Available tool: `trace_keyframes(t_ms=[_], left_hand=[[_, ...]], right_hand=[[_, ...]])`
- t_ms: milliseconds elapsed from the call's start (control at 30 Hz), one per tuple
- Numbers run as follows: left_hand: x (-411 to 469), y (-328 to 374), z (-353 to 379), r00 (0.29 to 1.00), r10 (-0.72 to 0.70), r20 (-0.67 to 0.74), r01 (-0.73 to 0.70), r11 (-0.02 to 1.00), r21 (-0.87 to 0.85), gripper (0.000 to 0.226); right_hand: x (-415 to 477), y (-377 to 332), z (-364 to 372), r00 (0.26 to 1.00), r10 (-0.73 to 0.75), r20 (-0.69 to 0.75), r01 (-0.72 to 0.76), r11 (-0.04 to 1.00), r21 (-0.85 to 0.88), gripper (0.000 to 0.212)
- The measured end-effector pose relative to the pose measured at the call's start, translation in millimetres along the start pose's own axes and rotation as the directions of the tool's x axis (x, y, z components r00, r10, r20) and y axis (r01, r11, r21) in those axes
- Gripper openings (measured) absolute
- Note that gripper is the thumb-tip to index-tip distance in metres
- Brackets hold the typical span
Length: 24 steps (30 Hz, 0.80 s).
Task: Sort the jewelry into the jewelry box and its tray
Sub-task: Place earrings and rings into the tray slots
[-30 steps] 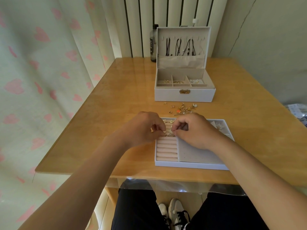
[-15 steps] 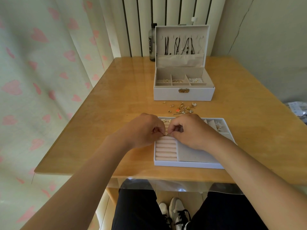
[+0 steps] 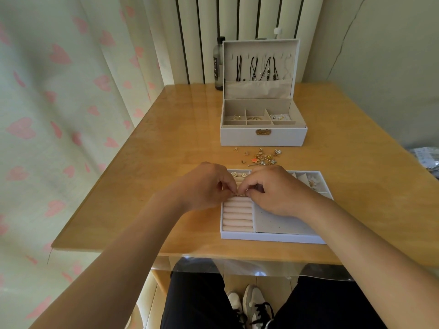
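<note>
A glossy, honey-coloured wooden tabletop [image 3: 166,138] stands between a curtain [image 3: 47,115] printed with pink hearts and a ribbed white wall panel [image 3: 237,20], carrying an open white jewelry box [image 3: 263,137] with beige lining and a scatter of loose jewelry [image 3: 261,157] in front of it. Nearer, the flat white tray [image 3: 273,237] holds soft pink ring rolls [image 3: 237,214]. As half a second ago, the left hand [image 3: 204,186] and right hand [image 3: 278,191] meet there, fingers curled, pinching a small gold piece [image 3: 240,194] against the rolls
</note>
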<state>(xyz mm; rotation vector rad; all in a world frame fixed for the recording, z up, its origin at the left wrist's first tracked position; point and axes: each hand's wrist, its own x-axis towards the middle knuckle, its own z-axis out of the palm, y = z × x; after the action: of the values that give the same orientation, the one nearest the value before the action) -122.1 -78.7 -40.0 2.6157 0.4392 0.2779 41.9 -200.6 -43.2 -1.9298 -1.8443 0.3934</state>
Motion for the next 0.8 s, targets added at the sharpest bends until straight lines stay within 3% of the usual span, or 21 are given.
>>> trace_keyframes(t_ms=[300,800], left_hand=[[0.8,0.4,-0.2,0.999,0.040,0.036,-0.044,0.994,0.096,0.018],[1.7,1.4,0.6,0.998,0.034,0.053,-0.039,0.995,0.092,0.024]], right_hand=[[-0.5,3.4,-1.1,0.997,-0.060,0.045,0.065,0.991,-0.120,0.031],[-2.1,3.3,0.1,0.995,-0.088,0.056,0.095,0.985,-0.144,0.034]])
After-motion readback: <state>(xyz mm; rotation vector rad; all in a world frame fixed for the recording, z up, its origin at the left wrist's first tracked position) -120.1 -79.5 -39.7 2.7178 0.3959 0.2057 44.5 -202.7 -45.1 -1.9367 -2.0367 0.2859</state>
